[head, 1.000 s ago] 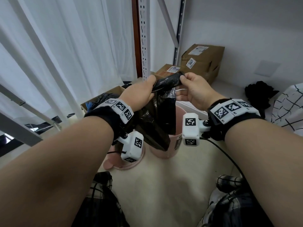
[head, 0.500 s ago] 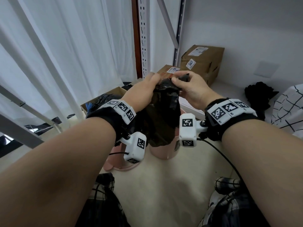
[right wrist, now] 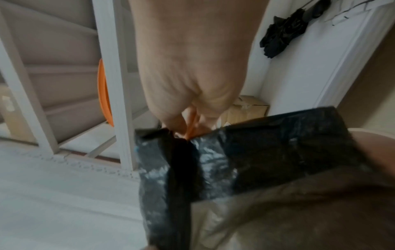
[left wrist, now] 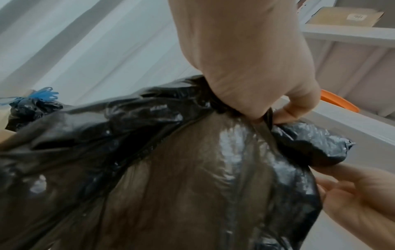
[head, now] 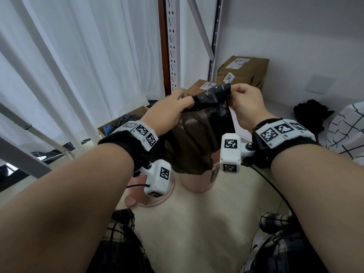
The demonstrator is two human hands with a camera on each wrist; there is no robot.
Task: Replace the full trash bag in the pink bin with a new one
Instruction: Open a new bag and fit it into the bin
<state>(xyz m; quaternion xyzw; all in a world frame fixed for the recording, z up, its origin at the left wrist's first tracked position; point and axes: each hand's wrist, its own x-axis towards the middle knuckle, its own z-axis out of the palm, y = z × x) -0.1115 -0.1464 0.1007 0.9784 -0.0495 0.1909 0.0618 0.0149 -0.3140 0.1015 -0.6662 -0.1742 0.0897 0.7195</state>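
I have the new bag (head: 199,138) up in both hands, above the pink bin (head: 197,181), which stands on the floor (head: 197,233) near the shelf frame (head: 171,46). My left hand (head: 167,113) is curled round a gathered fold of the film, thumb and fingers pinching it. My right hand (head: 246,101) pinches the still-folded strip at the bag's upper edge between thumb and fingertips. The two hands are close but apart, with that strip stretched between them.

The bag is thin black film, so thin that light comes through it brown where it is a single layer. I judge it very light, limp and a little slick, with layers that cling together. It will not keep any shape by itself. The place to take hold is the mouth edge, one layer in each hand, then pull apart and shake it open. Pinching too hard or yanking could tear it.

The bottom of the bag hangs over the bin's mouth, so I cannot see whether the bin is empty. Its pink lid (head: 155,196) lies on the floor just left of it. Behind my left wrist a cardboard box (head: 126,123) holds a tied black bag (left wrist: 32,106) with a blue tie, probably the full one. Two parcels (head: 242,72) sit by the wall.
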